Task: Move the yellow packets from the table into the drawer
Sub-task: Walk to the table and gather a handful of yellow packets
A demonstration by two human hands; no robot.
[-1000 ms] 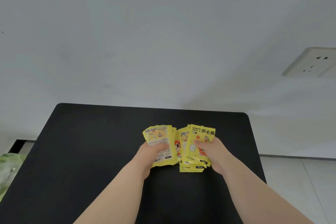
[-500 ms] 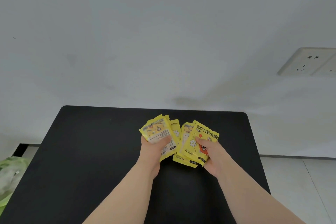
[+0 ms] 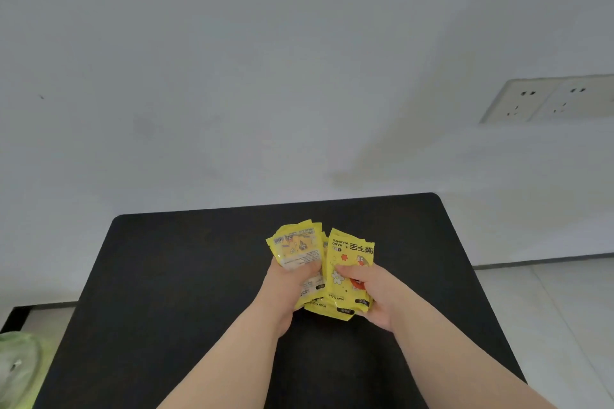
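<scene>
Several yellow packets are gathered in both hands above the middle of the black table (image 3: 172,292). My left hand (image 3: 285,285) grips the left bunch of yellow packets (image 3: 297,247), back side with small print facing up. My right hand (image 3: 375,295) holds the right bunch of yellow packets (image 3: 349,252), printed "HAND WARMER", with the thumb across the top one. The two bunches overlap in the middle. No drawer is in view.
A white wall stands right behind the table, with a double socket plate (image 3: 548,100) at the right. Pale floor tiles (image 3: 548,309) lie to the right of the table. A green and white bag (image 3: 20,372) sits at the lower left corner.
Both hands have drawn the two bunches of packets closer together and squared them up. The view has tilted, so the table's back edge now slopes.
</scene>
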